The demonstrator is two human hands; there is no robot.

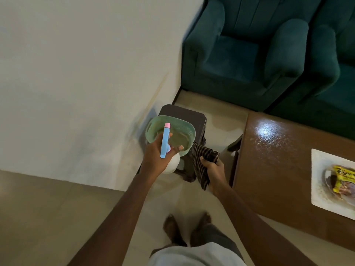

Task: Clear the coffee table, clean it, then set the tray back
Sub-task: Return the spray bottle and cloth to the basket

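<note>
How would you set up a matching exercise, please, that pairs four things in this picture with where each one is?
Things:
1. spray bottle
2. striped cloth
3. green basket
4. white tray

Places:
A. on the coffee table
B. held in the left hand
C. on the dark stool
D. held in the right hand

Right pairs: 1-B, 2-D, 3-C, 4-A.
</note>
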